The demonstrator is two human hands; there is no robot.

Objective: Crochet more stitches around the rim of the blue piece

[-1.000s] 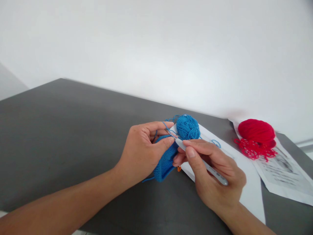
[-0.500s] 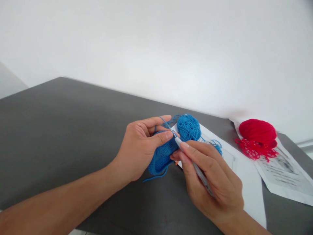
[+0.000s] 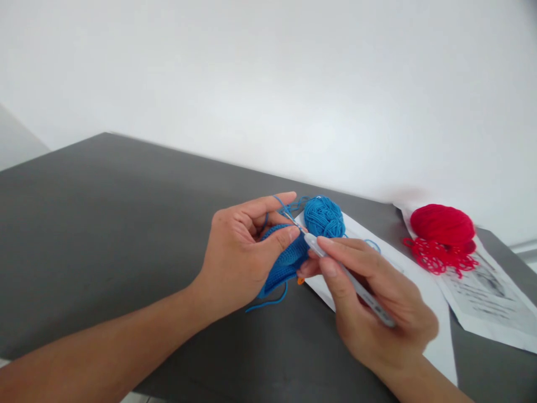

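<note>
My left hand point(image 3: 245, 246) pinches the upper edge of a blue crocheted piece point(image 3: 286, 266), and blue yarn runs over its raised index finger. In my right hand point(image 3: 377, 302) is a crochet hook with a grey handle point(image 3: 356, 285), gripped like a pen. The hook's metal tip meets the yarn by my left thumb. A small orange marker point(image 3: 300, 280) hangs at the piece's right edge, below my right fingertips. One loose yarn tail point(image 3: 268, 304) dangles under the piece. Just behind my hands lies a ball of blue yarn point(image 3: 324, 216).
White paper point(image 3: 436, 330) lies under the blue ball and my right hand. Farther right, a red yarn ball point(image 3: 442, 224) with loose red loops rests on a printed sheet point(image 3: 490, 302). The dark grey table point(image 3: 104, 235) meets a white wall behind.
My right hand and the hook have shifted right and slightly down, with the handle tilted flatter. My left index finger is a little higher, and the blue piece has turned slightly.
</note>
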